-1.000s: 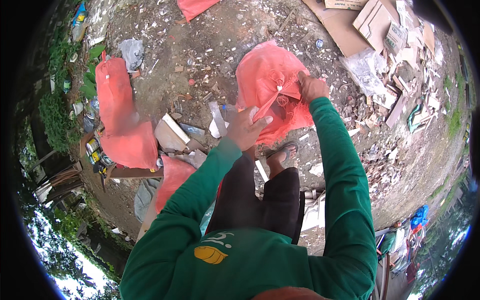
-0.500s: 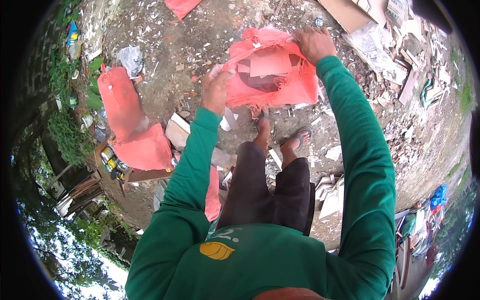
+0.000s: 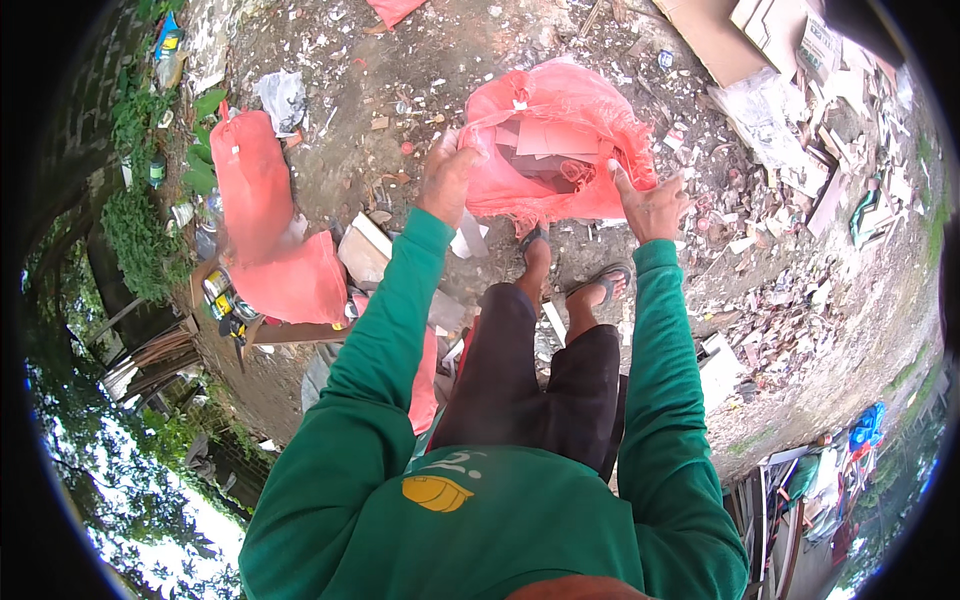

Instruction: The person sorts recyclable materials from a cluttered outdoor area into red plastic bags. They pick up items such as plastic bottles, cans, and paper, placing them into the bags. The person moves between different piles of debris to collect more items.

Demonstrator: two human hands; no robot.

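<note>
While the left hand [image 3: 447, 180] gripped the red sack's [image 3: 560, 140] rim and the right hand [image 3: 650, 205] hung open beside it, cardboard scraps [image 3: 545, 140] already lay inside, with more litter [image 3: 770, 200] left on the ground.

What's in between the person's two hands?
In the head view, the open mouth of a red mesh sack spans between the left hand and right hand, with flat cardboard pieces inside.

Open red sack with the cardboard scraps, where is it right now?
Head view, upper centre: the open red sack sits on the dirt ahead of the sandalled feet, its mouth between the left hand and right hand.
</note>
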